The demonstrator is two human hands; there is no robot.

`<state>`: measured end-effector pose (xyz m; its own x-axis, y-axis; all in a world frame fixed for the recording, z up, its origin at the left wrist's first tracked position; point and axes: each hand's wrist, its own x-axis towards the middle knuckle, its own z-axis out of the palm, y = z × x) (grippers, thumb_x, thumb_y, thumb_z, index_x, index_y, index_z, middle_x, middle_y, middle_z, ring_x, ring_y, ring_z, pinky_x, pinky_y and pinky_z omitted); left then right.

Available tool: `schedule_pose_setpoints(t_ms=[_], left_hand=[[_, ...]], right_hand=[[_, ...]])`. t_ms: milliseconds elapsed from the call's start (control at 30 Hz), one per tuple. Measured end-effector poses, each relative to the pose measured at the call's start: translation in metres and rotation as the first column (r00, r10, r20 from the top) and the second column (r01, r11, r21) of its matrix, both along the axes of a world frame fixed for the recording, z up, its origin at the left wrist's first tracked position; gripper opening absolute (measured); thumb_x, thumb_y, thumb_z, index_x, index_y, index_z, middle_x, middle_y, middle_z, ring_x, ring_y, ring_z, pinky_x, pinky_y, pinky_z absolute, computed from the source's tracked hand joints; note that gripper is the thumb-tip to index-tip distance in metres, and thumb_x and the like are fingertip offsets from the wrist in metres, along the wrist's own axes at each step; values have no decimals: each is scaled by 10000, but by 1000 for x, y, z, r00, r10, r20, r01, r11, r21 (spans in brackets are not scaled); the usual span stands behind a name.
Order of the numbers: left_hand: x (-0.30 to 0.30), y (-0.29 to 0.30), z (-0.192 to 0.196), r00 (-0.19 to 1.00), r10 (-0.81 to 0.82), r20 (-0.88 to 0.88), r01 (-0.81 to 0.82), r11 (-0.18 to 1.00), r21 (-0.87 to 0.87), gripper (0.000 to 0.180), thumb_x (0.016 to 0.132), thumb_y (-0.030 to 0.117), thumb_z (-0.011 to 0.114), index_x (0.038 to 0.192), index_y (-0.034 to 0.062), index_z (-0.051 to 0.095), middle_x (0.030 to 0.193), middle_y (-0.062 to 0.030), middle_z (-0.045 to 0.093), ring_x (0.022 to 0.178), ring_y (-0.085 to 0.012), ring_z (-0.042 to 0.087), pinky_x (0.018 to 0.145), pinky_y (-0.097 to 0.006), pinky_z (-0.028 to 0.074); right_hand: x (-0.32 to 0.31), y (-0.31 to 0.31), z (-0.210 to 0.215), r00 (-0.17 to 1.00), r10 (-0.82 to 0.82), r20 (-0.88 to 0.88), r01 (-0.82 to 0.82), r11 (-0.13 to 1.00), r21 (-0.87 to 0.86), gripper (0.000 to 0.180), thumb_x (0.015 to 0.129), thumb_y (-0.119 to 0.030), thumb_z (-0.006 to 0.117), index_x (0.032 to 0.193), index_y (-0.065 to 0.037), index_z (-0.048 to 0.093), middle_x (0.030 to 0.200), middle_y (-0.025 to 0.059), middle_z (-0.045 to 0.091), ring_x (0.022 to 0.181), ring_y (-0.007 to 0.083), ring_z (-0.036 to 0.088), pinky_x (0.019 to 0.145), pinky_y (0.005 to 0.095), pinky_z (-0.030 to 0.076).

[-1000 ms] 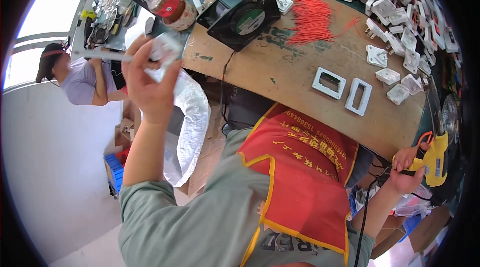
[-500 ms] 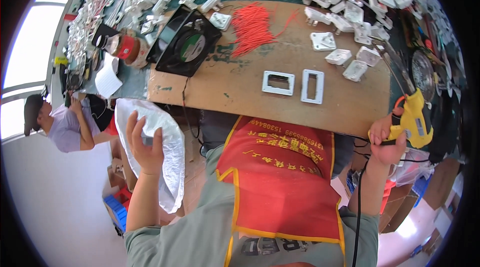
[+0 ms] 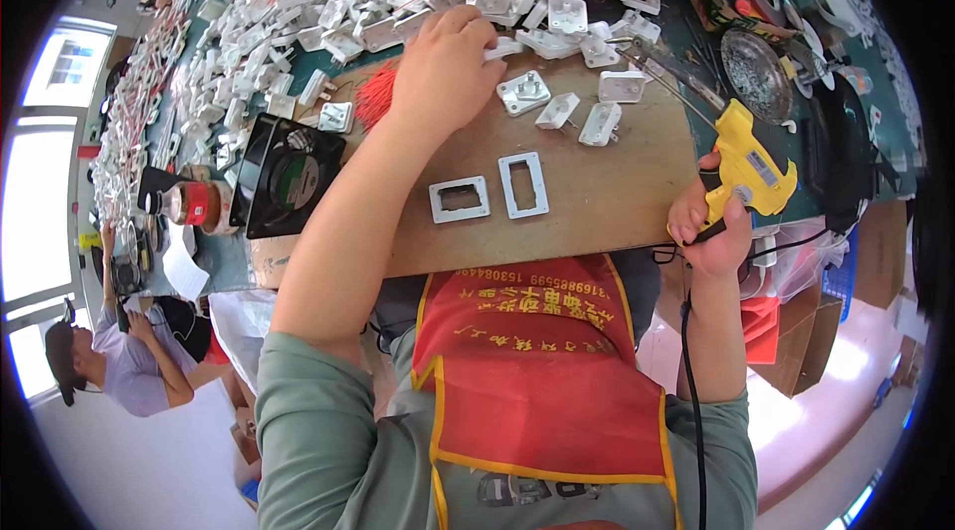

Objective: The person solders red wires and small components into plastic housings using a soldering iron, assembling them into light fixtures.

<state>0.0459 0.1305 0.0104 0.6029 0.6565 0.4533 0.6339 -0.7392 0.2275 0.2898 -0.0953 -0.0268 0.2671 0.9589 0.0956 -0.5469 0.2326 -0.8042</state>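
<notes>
My left hand [image 3: 450, 68] reaches over the far side of the brown board [image 3: 438, 257], its fingers bent down at the edge of a pile of white plug housings [image 3: 567, 15]. A white piece touches or lies beside its fingertips, which are hidden. Red wires [image 3: 376, 95] lie in a bundle beside this hand, partly covered by it. At the board's right edge, my right hand [image 3: 711, 229] grips a yellow soldering gun [image 3: 753, 167], its long metal tip pointing to the far left. Two white rectangular frames, one wide [image 3: 460, 200] and one upright [image 3: 523, 185], rest on the board.
A black square fan [image 3: 288, 175] stands at the board's left, with a jar [image 3: 194, 203] beyond it. Loose plug parts [image 3: 600, 123] lie right of centre. A round metal dish [image 3: 756, 73] sits at far right. A person [image 3: 129, 361] works at left.
My left hand has gone from beside the white bag, up and across the board to the plug pile. My right hand still holds the soldering gun. The view has shifted.
</notes>
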Motion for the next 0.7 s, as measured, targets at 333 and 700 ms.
schedule_pose_setpoints(t_ms=[333, 700], left_hand=[[-27, -77, 35, 980, 45, 191, 58, 865, -499, 234, 730, 152, 744, 781, 31, 551, 1061, -106, 658, 833, -261, 610, 702, -344, 496], [-60, -107, 28, 982, -184, -42, 156, 918, -365, 332, 670, 155, 799, 934, 63, 619, 1066, -111, 607, 950, -325, 571, 793, -413, 481]], right_hand=[[1, 1, 1, 998, -44, 34, 46, 998, -54, 619, 859, -482, 615, 1201, 3, 440, 621, 9, 456, 431, 117, 434, 424, 276, 380], [0, 3, 2, 998, -37, 55, 40, 998, -57, 629, 865, -485, 616, 1215, 3, 428, 627, 9, 459, 439, 111, 430, 441, 272, 386]])
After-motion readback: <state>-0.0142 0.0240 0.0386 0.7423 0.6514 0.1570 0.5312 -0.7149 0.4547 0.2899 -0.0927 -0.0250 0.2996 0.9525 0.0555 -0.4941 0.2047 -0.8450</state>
